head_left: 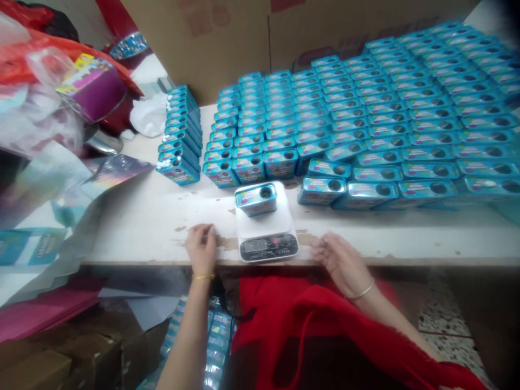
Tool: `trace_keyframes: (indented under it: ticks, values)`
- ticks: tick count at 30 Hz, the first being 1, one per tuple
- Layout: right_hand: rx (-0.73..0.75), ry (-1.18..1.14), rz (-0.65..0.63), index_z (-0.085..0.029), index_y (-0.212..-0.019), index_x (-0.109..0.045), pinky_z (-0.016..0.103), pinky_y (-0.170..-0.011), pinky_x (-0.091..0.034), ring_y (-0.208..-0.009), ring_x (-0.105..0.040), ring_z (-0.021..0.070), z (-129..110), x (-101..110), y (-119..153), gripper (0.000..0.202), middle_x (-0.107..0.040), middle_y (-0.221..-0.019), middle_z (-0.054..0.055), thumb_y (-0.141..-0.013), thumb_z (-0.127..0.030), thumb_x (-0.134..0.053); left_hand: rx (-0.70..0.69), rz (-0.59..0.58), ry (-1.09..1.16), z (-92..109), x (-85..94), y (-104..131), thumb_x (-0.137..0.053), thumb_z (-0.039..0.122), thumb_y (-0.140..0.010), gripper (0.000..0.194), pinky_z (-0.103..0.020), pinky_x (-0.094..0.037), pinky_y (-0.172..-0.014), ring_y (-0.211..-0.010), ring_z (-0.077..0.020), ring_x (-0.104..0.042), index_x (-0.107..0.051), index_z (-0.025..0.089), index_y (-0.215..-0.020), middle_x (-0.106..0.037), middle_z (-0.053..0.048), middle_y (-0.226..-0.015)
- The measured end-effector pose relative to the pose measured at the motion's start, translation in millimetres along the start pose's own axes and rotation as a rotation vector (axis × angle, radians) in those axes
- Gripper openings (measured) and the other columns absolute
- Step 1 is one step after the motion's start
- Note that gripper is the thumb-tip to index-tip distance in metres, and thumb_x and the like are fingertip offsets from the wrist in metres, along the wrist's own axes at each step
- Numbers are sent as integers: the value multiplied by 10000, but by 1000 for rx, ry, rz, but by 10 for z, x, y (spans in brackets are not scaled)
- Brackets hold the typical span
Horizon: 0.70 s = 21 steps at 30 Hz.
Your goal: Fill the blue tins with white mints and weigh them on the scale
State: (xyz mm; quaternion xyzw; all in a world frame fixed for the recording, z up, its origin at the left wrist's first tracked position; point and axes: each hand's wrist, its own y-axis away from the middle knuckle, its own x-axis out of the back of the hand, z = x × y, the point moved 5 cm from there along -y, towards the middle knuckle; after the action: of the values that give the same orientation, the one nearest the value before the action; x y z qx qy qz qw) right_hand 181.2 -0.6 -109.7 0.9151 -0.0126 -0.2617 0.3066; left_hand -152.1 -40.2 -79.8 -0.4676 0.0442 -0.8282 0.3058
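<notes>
A blue tin point(255, 200) with a round dark opening in its top stands on a white kitchen scale point(239, 230). The scale's black panel has a display, whose reading is too faint to make out. On the scale's left side, my left hand point(202, 246) rests at the table edge, fingers curled in, with nothing visible in them. To the right of the scale is my right hand point(339, 260), slightly blurred, its fingers loosely bent and apart, holding nothing that I can see. Neither hand touches the tin.
Many similar blue tins point(374, 130) stand in rows across the back and right. A separate column of tins point(179, 162), some with white bits on top, is at left. Behind is a large cardboard box point(235, 43). Bags, a purple box point(95, 92) and printed sheets crowd the left.
</notes>
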Motion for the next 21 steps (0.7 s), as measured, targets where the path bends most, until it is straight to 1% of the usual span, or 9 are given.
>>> trace_keyframes:
  ticks: [3,6,9,11,14,16,18,19,21]
  values:
    - [0,23,7,-162,-822,-557,179,-553,-497,-636,-596,100,19,10,5,348,-631,-728,17,-712,-422,-761,-43,19,-37,12,-32,19,-530,324,-867,215,-307,-460,-797,-845,-171,-572,-659,155,-890,-609,-60,-875]
    - [9,79,20,-168,-825,-560,181,-519,-467,-602,-569,94,2,-21,21,350,-614,-715,3,-716,-442,-748,-46,21,-59,17,-43,20,-526,323,-872,214,-316,-458,-802,-844,-174,-576,-661,157,-889,-611,-62,-877]
    - [92,231,-11,-178,-827,-574,199,-491,-432,-547,-526,89,-162,-229,41,309,-589,-681,-14,-764,-454,-696,-55,20,-73,29,-36,22,-523,320,-877,211,-321,-454,-802,-842,-176,-578,-659,159,-883,-614,-63,-879]
    - [275,385,-64,-183,-826,-596,221,-522,-429,-554,-505,92,-397,-511,57,253,-576,-674,-15,-812,-430,-647,-69,23,-75,40,-29,22,-526,314,-876,204,-321,-452,-797,-841,-176,-579,-657,158,-877,-616,-63,-878]
    - [708,616,-169,-186,-800,-617,268,-655,-439,-696,-525,120,-803,-1066,103,171,-579,-756,5,-864,-342,-590,-86,34,-89,43,-29,26,-530,307,-874,196,-327,-449,-794,-834,-178,-583,-655,156,-864,-621,-63,-872]
    - [955,728,-238,-190,-796,-624,307,-760,-430,-817,-540,146,-973,-1391,108,138,-592,-835,20,-880,-287,-570,-94,41,-98,29,-32,34,-531,303,-874,191,-333,-449,-799,-833,-179,-584,-655,157,-861,-623,-62,-874]
    - [1081,811,-294,-197,-816,-636,343,-839,-414,-900,-546,166,-1033,-1589,62,105,-605,-885,27,-879,-258,-577,-96,42,-96,13,-24,41,-532,300,-875,183,-336,-450,-800,-830,-179,-583,-652,162,-858,-623,-58,-875]
    - [1104,839,-306,-200,-833,-642,355,-866,-410,-928,-547,174,-1035,-1628,30,89,-611,-909,31,-876,-253,-585,-96,41,-84,15,-11,38,-531,299,-877,179,-334,-453,-795,-825,-177,-582,-649,164,-860,-620,-54,-871]
    - [1111,866,-292,-205,-882,-647,372,-900,-410,-978,-546,188,-1005,-1583,-20,86,-615,-970,46,-881,-254,-577,-108,33,-38,69,34,11,-529,298,-882,170,-329,-458,-789,-828,-175,-580,-643,171,-880,-611,-49,-873]
